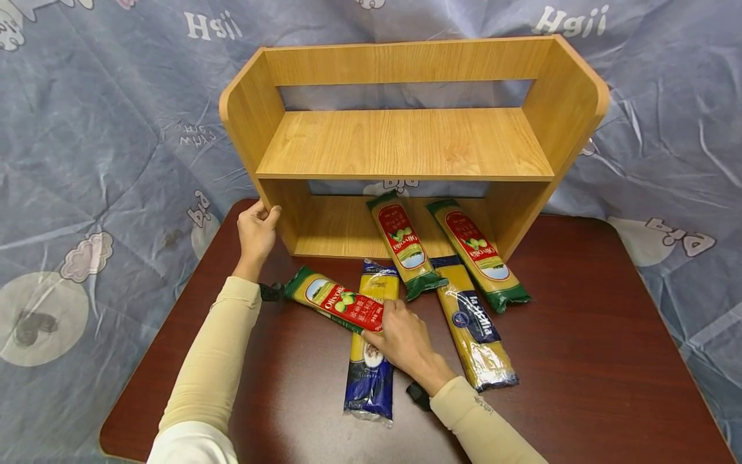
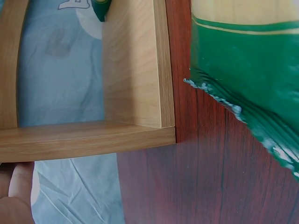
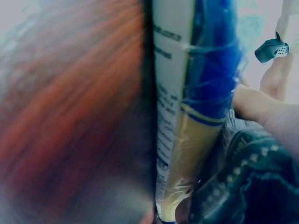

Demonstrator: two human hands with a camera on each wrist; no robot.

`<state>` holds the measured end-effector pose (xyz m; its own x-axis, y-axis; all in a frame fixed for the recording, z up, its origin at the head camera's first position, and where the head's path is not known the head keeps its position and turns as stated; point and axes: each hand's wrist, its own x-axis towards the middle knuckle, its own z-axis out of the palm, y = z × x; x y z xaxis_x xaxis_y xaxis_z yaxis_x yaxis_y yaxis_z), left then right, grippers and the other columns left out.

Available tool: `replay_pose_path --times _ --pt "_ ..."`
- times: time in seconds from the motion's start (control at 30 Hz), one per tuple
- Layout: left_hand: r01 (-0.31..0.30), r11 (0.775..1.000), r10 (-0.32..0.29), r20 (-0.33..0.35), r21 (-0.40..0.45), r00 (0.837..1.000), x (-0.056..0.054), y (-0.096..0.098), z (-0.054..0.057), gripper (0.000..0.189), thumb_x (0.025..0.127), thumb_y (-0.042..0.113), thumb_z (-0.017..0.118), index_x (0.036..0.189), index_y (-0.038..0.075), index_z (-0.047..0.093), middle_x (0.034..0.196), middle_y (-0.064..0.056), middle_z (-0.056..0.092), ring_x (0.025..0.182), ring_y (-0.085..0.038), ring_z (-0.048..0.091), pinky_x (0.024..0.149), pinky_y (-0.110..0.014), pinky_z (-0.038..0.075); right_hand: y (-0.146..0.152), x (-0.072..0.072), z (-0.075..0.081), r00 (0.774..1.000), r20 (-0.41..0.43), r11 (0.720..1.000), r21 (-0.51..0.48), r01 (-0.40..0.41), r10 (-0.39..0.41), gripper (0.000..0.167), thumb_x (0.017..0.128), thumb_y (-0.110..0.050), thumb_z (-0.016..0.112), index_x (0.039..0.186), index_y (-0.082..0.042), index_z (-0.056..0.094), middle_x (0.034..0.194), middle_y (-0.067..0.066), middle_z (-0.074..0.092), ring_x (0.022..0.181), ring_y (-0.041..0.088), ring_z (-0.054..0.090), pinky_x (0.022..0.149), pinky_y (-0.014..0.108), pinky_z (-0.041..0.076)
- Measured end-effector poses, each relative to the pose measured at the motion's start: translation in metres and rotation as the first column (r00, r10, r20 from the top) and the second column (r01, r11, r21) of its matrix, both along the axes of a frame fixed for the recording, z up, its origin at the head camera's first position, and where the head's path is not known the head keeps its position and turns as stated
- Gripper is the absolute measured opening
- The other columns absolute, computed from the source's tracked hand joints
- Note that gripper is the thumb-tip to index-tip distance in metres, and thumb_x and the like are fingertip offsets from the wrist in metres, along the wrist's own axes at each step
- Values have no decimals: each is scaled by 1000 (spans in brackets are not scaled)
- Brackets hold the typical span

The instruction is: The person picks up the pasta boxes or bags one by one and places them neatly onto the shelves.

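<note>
Right hand [image 1: 401, 335] grips red-labelled pack [image 1: 339, 301]; left hand [image 1: 256, 233] touches shelf [image 1: 406, 143], grip unclear; two packs [image 1: 401, 237] jut from lower compartment [image 1: 336, 227]

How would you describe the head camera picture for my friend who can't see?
A person's right hand grips a red-labelled pasta bag lying across a blue-ended bag on a dark red table. The left hand touches the side of a wooden shelf; two more red-labelled bags poke out of its bottom level, near another blue-labelled bag.

Glossy red-brown table [image 1: 585, 316]
Tan wooden shelf [image 1: 406, 138] stands by the back edge; two flat yellow-and-blue plastic packets [image 1: 370, 383] [image 1: 475, 325] lie nearer the front.
</note>
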<state>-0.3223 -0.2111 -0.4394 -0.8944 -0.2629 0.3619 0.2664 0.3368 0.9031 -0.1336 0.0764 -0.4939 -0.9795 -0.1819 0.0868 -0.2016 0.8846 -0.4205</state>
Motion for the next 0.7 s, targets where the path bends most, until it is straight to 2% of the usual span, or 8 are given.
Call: replay_pose_path --times 0.17,0.47,0.7 --pt "1 1000 -1 2 -3 1000 0 0 2 28 97 7 66 123 5 74 106 -18 75 97 -25 73 70 -21 56 -2 2 3 1000 -2 999 -24 22 -22 59 83 -45 83 108 4 59 87 12 62 68 26 65 56 42 55" --pt "15 1000 -15 11 0 1000 -1 -2 0 28 98 9 67 124 4 74 108 -19 74 99 -28 72 76 -25 57 -4 4 4 998 -42 997 -51 55 -57 55 84 -40 84 105 5 61 84 14 66 66 26 65 53 41 54" --pt "30 999 -30 15 19 999 1 -1 1 31 98 9 66 128 4 71 111 -21 73 102 -33 71 81 -36 59 -4 6 2 994 -71 994 -70 82 -87 52 85 -41 83 103 3 61 87 15 68 69 32 68 55 45 55"
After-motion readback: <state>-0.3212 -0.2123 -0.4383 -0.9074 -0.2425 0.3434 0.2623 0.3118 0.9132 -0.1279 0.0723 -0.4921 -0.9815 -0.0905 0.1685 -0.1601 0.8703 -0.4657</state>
